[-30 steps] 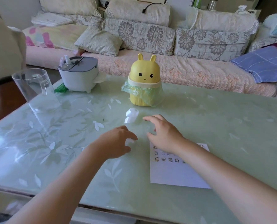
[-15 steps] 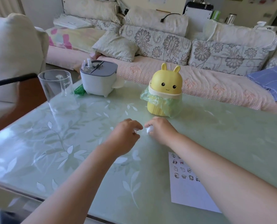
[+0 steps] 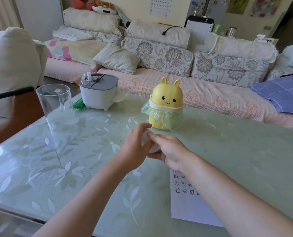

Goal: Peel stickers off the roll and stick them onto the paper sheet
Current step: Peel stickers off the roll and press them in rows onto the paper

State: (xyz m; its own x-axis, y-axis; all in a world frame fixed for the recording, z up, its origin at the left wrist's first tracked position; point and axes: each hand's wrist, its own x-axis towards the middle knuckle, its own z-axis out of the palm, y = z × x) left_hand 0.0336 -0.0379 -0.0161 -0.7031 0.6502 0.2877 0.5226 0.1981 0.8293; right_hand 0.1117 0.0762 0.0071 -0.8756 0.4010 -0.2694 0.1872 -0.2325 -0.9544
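Daylight washes over a pale green leaf-patterned table [image 3: 57,168]; behind it sits a pink sofa [image 3: 210,98] piled with floral cushions [image 3: 159,55].

The desk [image 3: 244,151] has a pale green glassy top with a white leaf pattern. A clear cup [image 3: 56,106] stands upright at its far left edge. Further back sits a white box [image 3: 98,93] with a grey lid, a green packet [image 3: 78,103] just beside it. A yellow bunny bin [image 3: 165,106] lined with a green bag stands mid-desk. A white sheet [image 3: 190,211] with rows of small stickers [image 3: 181,183] lies flat near the front right.
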